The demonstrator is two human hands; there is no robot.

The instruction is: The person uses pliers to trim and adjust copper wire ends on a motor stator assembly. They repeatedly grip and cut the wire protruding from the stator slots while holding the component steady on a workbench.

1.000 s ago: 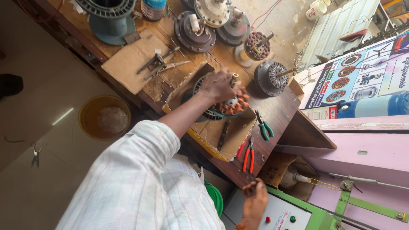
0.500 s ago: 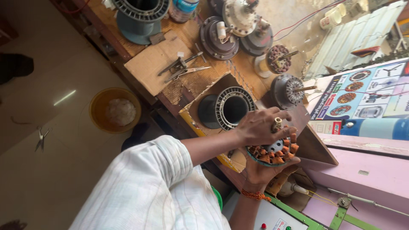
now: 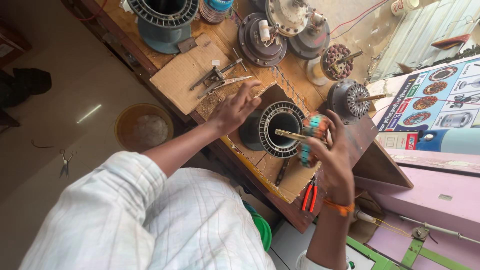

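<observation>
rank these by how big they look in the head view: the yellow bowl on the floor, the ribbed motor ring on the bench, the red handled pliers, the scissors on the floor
1. yellow bowl and ribbed motor ring: look alike, and the bowl lies farther from the camera, so no ranking
2. red handled pliers
3. scissors: smallest looking, though also farther away

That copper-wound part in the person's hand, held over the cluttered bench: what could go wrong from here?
The right hand holds the wound stator in the air over the bench edge; if the grip slips, it might drop and damage its coils.

The left hand rests against the black ribbed housing, close to the scissors, so a careless reach could nick a finger.

The red-handled pliers lie near the bench edge and could be knocked off.
</observation>
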